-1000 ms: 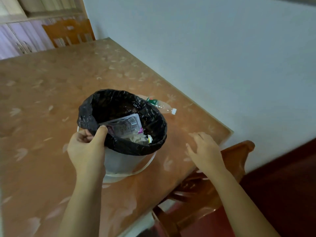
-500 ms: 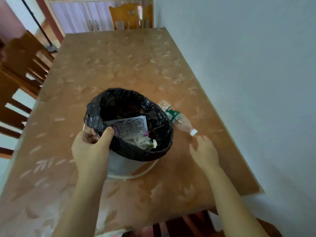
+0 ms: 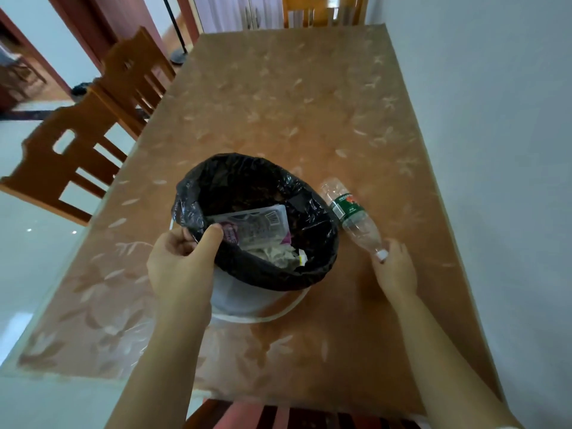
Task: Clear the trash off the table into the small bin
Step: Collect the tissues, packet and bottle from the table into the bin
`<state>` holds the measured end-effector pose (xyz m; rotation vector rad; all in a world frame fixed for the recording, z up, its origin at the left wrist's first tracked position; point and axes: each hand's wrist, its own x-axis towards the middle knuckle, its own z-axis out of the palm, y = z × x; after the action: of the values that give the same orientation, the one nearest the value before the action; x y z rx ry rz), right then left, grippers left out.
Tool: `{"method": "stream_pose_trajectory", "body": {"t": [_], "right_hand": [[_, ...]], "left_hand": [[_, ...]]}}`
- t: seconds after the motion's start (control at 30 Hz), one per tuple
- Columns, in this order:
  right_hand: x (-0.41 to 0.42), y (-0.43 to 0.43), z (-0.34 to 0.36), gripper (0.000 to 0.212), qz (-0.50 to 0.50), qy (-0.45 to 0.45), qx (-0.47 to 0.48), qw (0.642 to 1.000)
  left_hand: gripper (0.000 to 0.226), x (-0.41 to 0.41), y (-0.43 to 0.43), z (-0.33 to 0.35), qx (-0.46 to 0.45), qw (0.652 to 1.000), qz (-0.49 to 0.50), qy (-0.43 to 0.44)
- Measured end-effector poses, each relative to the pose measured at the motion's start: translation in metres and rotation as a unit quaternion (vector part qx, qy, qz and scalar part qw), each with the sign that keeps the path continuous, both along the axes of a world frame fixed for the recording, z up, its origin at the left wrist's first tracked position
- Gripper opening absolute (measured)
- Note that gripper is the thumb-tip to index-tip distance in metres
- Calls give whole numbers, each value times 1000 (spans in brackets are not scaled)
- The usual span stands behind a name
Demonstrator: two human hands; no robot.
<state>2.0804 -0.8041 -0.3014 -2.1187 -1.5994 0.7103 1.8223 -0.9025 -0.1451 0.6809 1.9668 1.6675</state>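
Note:
A small white bin (image 3: 241, 297) lined with a black bag (image 3: 278, 275) stands on the brown flower-patterned table (image 3: 294, 103). Inside lie a clear wrapper with a barcode (image 3: 260, 224) and crumpled tissue. My left hand (image 3: 176, 264) grips the bin's near-left rim, thumb inside the liner. A clear plastic bottle (image 3: 349, 212) with a green label lies on the table just right of the bin, white cap toward me. My right hand (image 3: 397, 267) has thumb and fingers closed around the cap end.
Two wooden chairs (image 3: 77, 156) (image 3: 136, 72) stand along the table's left side, another (image 3: 322, 13) at the far end, and one (image 3: 278, 416) under the near edge. A pale wall runs close along the table's right edge.
The view swung left and up over the table. My right hand moved forward from the near right table edge to the bottle's cap. My left hand kept its hold on the bin rim.

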Motion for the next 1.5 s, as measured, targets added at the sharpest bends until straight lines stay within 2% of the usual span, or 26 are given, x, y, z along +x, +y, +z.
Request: {"method": "stream_pose_trajectory", "body": {"t": [0.2, 0.33, 0.53, 0.73, 0.83, 1.0, 1.23, 1.5], "right_hand": [[-3, -2, -13, 32, -85, 111, -1, 990], [-9, -18, -25, 30, -125, 151, -25, 980], [-15, -53, -18, 29, -171, 206, 14, 963], [-28, -99, 9, 21, -229, 287, 81, 926], [-38, -120, 21, 14, -245, 356, 97, 897], [-51, -146, 46, 21, -236, 437, 148, 855], [-59, -146, 90, 17, -151, 425, 211, 867], [-72, -138, 116, 20, -34, 422, 218, 879]], "left_hand": [[23, -4, -6, -5, 3, 1000, 3, 16], [20, -8, -16, -3, 8, 1000, -1, 4], [28, -22, -37, 1, 24, 999, -10, -31], [31, -31, -54, 0, 33, 997, -54, -38], [37, -36, -57, -1, 44, 995, -73, -50], [35, -43, -63, -3, 47, 992, -92, -71], [34, -49, -67, 1, 36, 992, -108, -51], [33, -52, -71, 5, 39, 992, -107, -48]]}}
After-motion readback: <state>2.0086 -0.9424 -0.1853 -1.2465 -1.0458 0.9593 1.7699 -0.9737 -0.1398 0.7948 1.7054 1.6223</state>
